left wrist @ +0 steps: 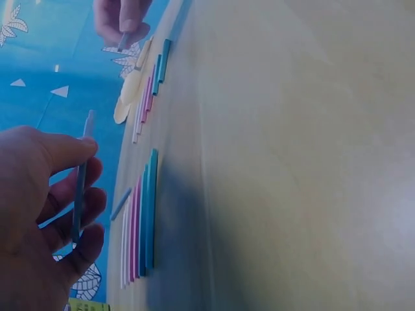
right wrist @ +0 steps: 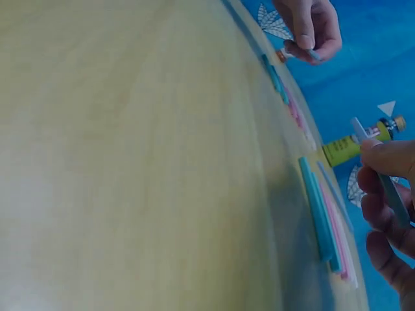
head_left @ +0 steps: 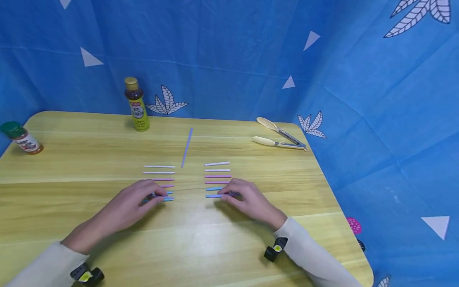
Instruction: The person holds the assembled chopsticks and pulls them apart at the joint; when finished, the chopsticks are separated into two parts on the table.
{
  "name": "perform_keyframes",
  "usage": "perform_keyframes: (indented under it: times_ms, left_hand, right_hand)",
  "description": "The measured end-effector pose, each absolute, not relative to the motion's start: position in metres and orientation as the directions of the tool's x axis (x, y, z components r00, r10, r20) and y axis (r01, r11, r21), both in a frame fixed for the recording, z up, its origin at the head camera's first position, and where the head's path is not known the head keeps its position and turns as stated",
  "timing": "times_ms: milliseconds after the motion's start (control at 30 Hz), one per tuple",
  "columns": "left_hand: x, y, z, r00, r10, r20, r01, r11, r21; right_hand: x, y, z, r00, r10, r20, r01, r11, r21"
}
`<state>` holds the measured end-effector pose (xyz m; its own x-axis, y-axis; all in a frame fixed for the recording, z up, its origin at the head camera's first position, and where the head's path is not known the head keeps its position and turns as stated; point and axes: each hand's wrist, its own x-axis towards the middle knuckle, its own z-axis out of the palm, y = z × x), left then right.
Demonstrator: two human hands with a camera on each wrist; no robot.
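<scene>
My left hand (head_left: 138, 201) pinches a short pale-purple straw (left wrist: 79, 197), held above the table in the left wrist view. My right hand (head_left: 249, 199) grips a similar pale-purple straw (right wrist: 390, 193) between thumb and fingers. Beneath and beside the left hand lies a stack of parallel straws, with white straws (head_left: 159, 173) at the back, pink straws (head_left: 164, 179), then blue ones (left wrist: 152, 207) nearest me. A matching group by the right hand has white (head_left: 217, 170), pink (head_left: 218, 176) and blue straws (head_left: 214, 189). The fingers partly cover the nearest straws in both groups.
One purple straw (head_left: 187, 147) lies lengthwise behind the gap between the groups. A sauce bottle (head_left: 138, 109) stands at the back, a green-capped jar (head_left: 25, 139) at the far left. Tongs (head_left: 283, 139) lie spread at the back right, near the table's edge.
</scene>
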<state>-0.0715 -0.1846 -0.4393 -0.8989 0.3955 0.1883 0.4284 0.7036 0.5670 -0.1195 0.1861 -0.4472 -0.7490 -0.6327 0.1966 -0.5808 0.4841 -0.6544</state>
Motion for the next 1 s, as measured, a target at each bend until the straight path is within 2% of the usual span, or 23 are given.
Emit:
perform_keyframes:
  times_ms: [133, 367, 633, 1000]
  left_hand:
    - [-0.069, -0.189, -0.441, -0.893, 0.411, 0.182, 0.439, 0.712, 0.548]
    - [-0.066, -0.190, -0.444, -0.881, 0.439, 0.176, 0.463, 0.728, 0.505]
    - [-0.066, -0.189, -0.450, -0.867, 0.462, 0.186, 0.496, 0.766, 0.409]
    - [-0.068, -0.190, -0.455, -0.854, 0.487, 0.184, 0.519, 0.772, 0.368]
  right_hand:
    - [-0.116, 0.190, -0.451, -0.748, -0.635, 0.196, -0.591, 0.500, -0.633]
    - [-0.111, 0.191, -0.460, -0.702, -0.677, 0.221, -0.665, 0.513, -0.543]
    - [-0.106, 0.190, -0.462, -0.705, -0.690, 0.162, -0.669, 0.571, -0.475]
    - [-0.107, 0.183, -0.464, -0.693, -0.692, 0.203, -0.711, 0.610, -0.350]
